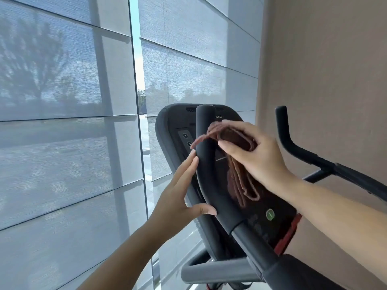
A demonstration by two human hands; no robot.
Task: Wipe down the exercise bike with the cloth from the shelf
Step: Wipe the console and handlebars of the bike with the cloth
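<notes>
head view: right hand grips cloth by handlebar; left hand, fingers straight, touches it. most of bike seems unwiped.

Left hand was raised, fingers straight and close together, their tips laid against the side of the handlebar grip; the thumb was spread wide, its tip touching the same grip lower down; the bare left forearm rose from the lower edge toward the upper right; right hand reached in from the right edge on a bare forearm; its thumb and curled fingers pinched a folded cloth.
</notes>
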